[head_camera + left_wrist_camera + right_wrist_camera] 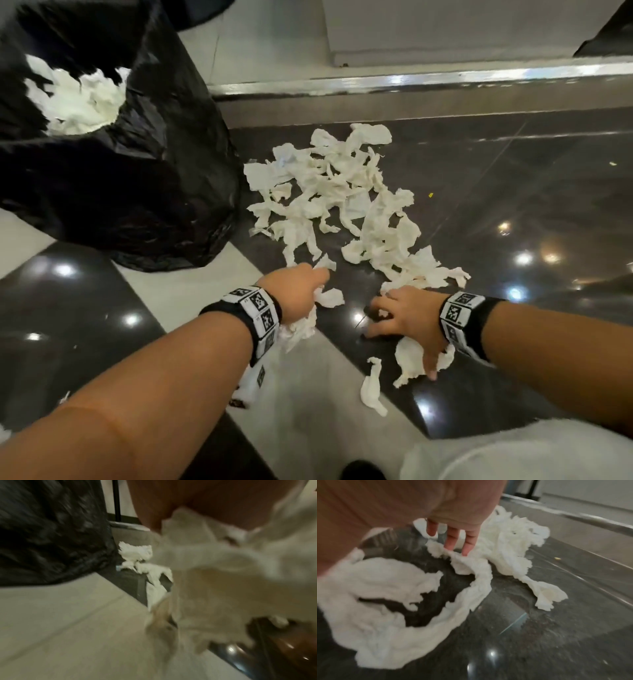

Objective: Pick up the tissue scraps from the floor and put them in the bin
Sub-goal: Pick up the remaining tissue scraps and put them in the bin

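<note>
A black-bagged bin (pixel 137 171) stands at the upper left with white tissue (pixel 78 99) inside. A pile of torn tissue scraps (pixel 342 195) lies on the dark floor to its right. At the pile's near edge, my left hand (pixel 317 291) grips a bunch of scraps (pixel 299 327) that hangs below the fist; it is a blurred bunch (pixel 214 588) in the left wrist view. My right hand (pixel 394 318) lies spread on the floor, with its fingers (pixel 452 543) straight and touching scraps. More scraps (pixel 407 359) lie under its palm, and a loose strip (pixel 371 387) lies nearer me.
A metal threshold strip (pixel 411 82) runs behind the pile, with a pale wall base (pixel 445 34) beyond it. A pale tile band (pixel 308 411) crosses the glossy dark floor. My white-clad knee (pixel 513 452) is at the lower right. A small yellow speck (pixel 431 195) lies right of the pile.
</note>
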